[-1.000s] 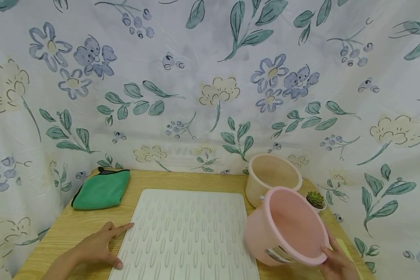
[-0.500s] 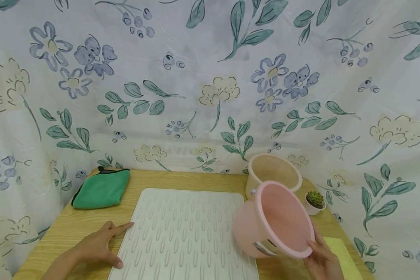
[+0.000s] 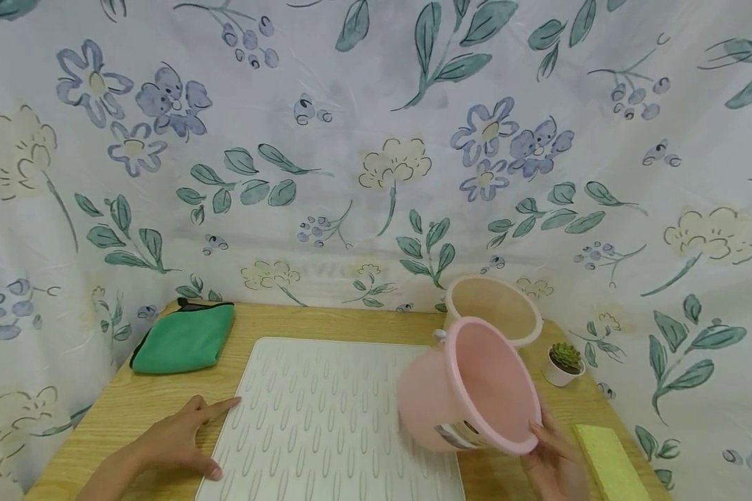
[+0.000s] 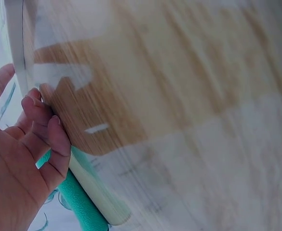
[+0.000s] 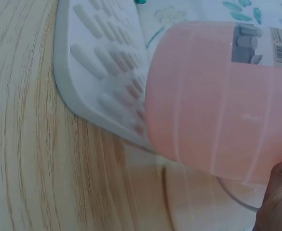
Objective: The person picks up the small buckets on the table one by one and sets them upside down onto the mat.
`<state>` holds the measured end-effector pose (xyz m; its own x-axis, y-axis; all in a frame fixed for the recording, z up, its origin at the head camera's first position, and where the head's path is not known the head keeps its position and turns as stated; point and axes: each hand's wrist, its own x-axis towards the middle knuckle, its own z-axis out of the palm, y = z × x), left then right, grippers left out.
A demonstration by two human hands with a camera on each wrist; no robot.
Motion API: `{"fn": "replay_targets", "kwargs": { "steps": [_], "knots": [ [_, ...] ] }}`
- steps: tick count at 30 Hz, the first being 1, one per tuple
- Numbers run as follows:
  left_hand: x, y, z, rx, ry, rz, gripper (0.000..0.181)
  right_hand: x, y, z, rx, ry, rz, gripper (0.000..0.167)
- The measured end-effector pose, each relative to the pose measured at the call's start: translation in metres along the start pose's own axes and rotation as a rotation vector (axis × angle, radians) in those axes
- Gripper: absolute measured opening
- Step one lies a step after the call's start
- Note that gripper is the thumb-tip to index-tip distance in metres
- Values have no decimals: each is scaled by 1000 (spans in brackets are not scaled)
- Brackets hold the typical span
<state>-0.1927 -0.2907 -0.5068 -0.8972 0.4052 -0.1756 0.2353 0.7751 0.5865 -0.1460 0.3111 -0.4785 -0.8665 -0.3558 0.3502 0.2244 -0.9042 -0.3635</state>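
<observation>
My right hand (image 3: 554, 459) pinches the rim of a pink plastic bucket (image 3: 423, 400), which is tilted with its mouth toward the right. The bucket's base overlaps the right side of a white ridged mat (image 3: 326, 417) lying on the table. In the right wrist view, the bucket's side (image 5: 198, 101), with a label, leans over the mat's corner (image 5: 73, 91); whether they touch I cannot tell. My left hand (image 3: 169, 435) rests at the mat's left edge, index finger and thumb stretched against it. The left wrist view shows that hand (image 4: 20, 163) with its other fingers loosely bent.
A cream bucket (image 3: 476, 306) stands behind the pink one, partly hidden. To its right sits a small potted succulent (image 3: 564, 362). A yellow cloth-like piece (image 3: 611, 463) lies at the front right, a green zip pouch (image 3: 184, 341) at the back left. Floral curtain (image 3: 351, 139) surrounds the table.
The pink bucket, held in my right hand, has moved left and slightly up in the head view, farther over the mat. More of the yellow piece shows. My left hand stays put.
</observation>
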Motion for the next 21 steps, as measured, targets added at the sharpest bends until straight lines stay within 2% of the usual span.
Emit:
{"fn": "replay_targets", "kwargs": {
  "steps": [7, 11, 15, 21],
  "knots": [
    [0, 0, 1, -4, 0, -2, 100, 6, 12, -3, 62, -24, -15, 61],
    [-1, 3, 1, 24, 7, -17, 98, 9, 17, -1, 87, -13, -23, 62],
    [0, 13, 4, 60, 60, -12, 94, 14, 22, 2, 103, -9, -28, 63],
    [7, 36, 6, 78, 166, -54, 94, 21, 29, 4, 21, -22, -45, 62]
  ]
}}
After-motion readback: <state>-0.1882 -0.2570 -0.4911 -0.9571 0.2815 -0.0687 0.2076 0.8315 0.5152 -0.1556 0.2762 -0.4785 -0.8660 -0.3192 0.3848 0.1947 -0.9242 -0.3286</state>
